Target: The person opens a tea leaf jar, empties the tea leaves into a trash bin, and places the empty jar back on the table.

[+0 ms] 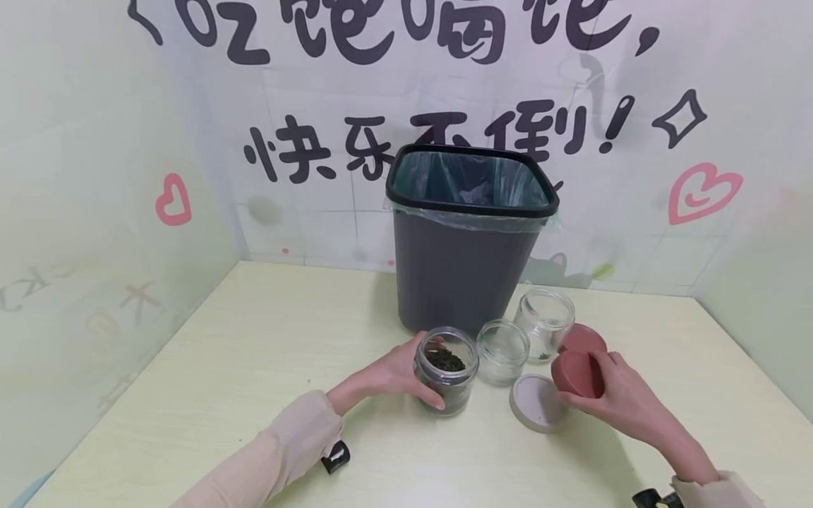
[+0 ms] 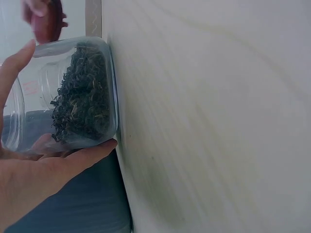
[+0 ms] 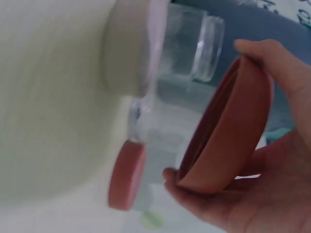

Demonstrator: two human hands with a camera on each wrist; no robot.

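My left hand [image 1: 396, 368] grips a glass jar [image 1: 456, 396] that stands upright and uncovered on the table. Dark, curled dried leaves [image 2: 85, 97], like loose tea, lie in its lower part. To the right, my right hand [image 1: 625, 398] holds a reddish-brown round lid [image 3: 238, 131] by its rim, tilted and raised off the table. A second reddish-brown lid [image 3: 127, 175] lies behind it. Left of the held lid, a pale grey lid [image 1: 538, 403] lies on the table. A small uncovered glass jar [image 1: 502, 356] stands just right of the gripped one.
A larger uncovered glass jar [image 1: 545, 317] with a few dark bits at its bottom stands behind the small jar. The dark grey bin [image 1: 460, 271], lined with a green bag, rises behind the jars. Printed cloth walls [image 1: 317, 219] border the pale wooden table [image 1: 222, 381].
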